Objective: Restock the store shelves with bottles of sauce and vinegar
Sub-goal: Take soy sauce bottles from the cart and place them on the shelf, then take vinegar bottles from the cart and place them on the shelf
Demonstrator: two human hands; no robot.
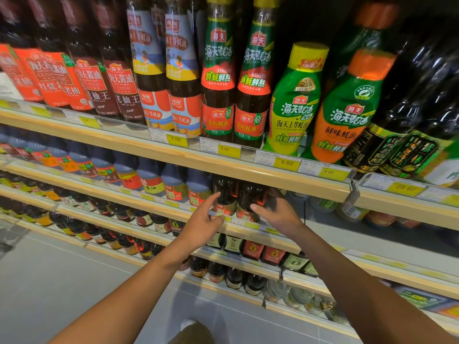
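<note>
- Right hand [278, 214] grips a dark sauce bottle [250, 199] on the second shelf [260, 228] from the top: thumb on the near side, fingers wrapped round the far side (fingertips partly hidden behind the glass).
- That bottle stands upright at the shelf's front edge, red-and-cream label low on the body, base hidden behind the price rail.
- Left hand [203, 224] holds nothing: fingers straight and spread, index tip touching or just short of a second dark bottle [224, 194] (cannot tell which).
- Second bottle is upright, just left of the gripped one, the two side by side and touching or nearly so.
- Left of that pair: a row of blue-shouldered bottles [173, 181] running along the same shelf.
- Right of the pair the shelf holds only a few low items [351, 211] set further back (blurred).
- Top shelf [248, 170] carries tall red-label soy bottles [119, 88], green-and-red oyster sauce bottles [218, 80], squat green squeeze bottles [293, 100] and large black bottles [407, 115]; yellow price tags [176, 139] along its edge.
- Lower shelves hold more small dark bottles [216, 270].
- Both forearms bare, reaching up from the bottom of the view; grey floor [62, 269] below.
</note>
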